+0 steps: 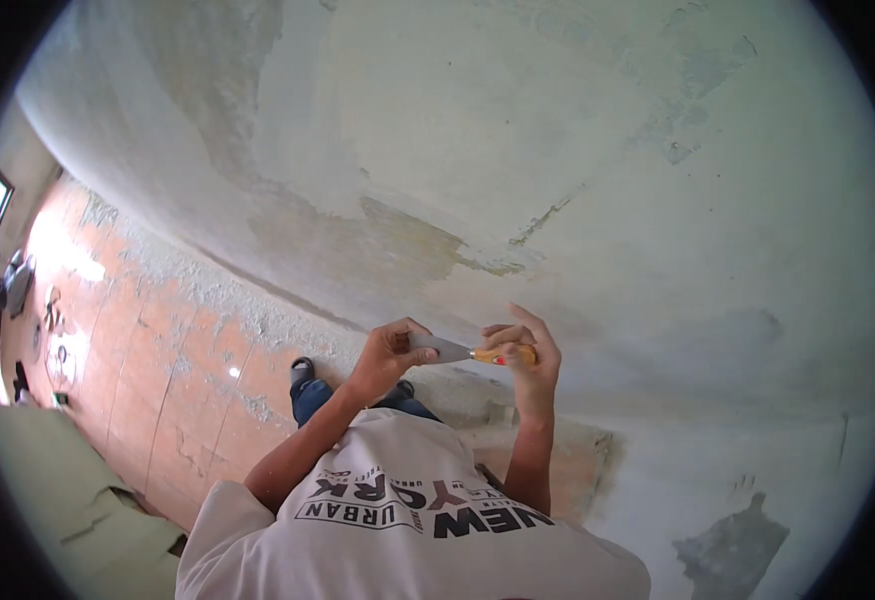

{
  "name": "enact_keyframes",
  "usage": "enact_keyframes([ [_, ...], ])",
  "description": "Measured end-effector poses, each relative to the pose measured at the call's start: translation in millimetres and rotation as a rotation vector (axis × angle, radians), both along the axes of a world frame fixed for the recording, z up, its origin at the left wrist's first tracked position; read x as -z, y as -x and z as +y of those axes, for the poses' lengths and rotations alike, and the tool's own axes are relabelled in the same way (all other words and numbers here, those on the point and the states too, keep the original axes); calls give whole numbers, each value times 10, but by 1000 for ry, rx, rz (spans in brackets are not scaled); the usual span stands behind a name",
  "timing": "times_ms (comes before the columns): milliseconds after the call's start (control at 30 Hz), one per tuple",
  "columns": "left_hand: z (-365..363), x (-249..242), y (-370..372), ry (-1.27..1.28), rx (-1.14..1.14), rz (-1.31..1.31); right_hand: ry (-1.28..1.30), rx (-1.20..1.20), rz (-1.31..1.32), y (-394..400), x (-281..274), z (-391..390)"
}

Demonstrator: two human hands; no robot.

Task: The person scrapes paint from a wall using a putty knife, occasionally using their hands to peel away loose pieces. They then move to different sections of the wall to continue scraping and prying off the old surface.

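Observation:
A putty knife [445, 348] with a grey metal blade and a yellow-orange wooden handle lies across the space between both hands, in front of my chest. The wide end of its blade is pinched between the thumb and fingers of my left hand [390, 352]. My right hand [530, 362] is closed around the handle, with some fingers partly stretched out above it. Just beyond the hands rises a pale wall [438, 120] with a scraped, flaking patch [413, 238] and a narrow gouge [548, 215].
Plaster flakes [248, 310] litter the orange tiled floor [143, 390] along the wall's foot. Assorted items [18, 285] lie at the far left. A grey bare patch [733, 550] marks the wall at lower right. My sandaled foot [302, 370] stands near the debris.

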State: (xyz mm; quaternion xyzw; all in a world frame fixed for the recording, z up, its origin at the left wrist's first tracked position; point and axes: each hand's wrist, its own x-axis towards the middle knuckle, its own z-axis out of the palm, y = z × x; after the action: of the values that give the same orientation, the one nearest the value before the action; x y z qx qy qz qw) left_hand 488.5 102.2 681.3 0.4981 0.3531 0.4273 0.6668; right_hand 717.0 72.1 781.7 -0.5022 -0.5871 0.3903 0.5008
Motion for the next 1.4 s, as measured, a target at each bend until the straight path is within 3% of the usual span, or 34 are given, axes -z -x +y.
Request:
enact_keyframes([
  [67,-90,-4,-113,181,3,-216,-102,-100,613,58,-54,66],
  [167,-214,-130,-210,166,-48,-278,-61,-320,794,77,-74,157],
  [300,-223,-199,-255,159,-88,-324,-112,-460,752,289,-171,231],
  [400,-168,-331,-225,133,-87,-329,-226,-318,692,544,-357,178],
  [467,-100,-455,-191,45,-83,-86,-349,-153,792,647,-477,174],
  [567,-17,-686,-280,-11,-262,-96,-563,-179,650,587,-481,183],
  [700,30,-793,-276,14,-234,-129,-723,-93,330,508,-638,300],
  [867,-47,-1020,-63,129,159,-449,-700,-179,290,563,-684,553],
  [900,-41,-1042,-38,136,155,-447,-699,-203,262,593,-697,581],
  [967,-2,-1090,-37,269,282,-740,-710,-237,222,638,-751,656],
  [1067,86,-1345,5,300,377,-937,-722,-288,135,712,-887,672],
  [1167,96,-1544,30,370,410,-1022,-727,-306,92,729,-914,645],
  [1300,115,-1420,18,449,391,-1047,-850,-332,-49,753,-774,682],
  [1400,89,-1379,24,529,374,-1091,-801,-334,-62,796,-811,671],
])
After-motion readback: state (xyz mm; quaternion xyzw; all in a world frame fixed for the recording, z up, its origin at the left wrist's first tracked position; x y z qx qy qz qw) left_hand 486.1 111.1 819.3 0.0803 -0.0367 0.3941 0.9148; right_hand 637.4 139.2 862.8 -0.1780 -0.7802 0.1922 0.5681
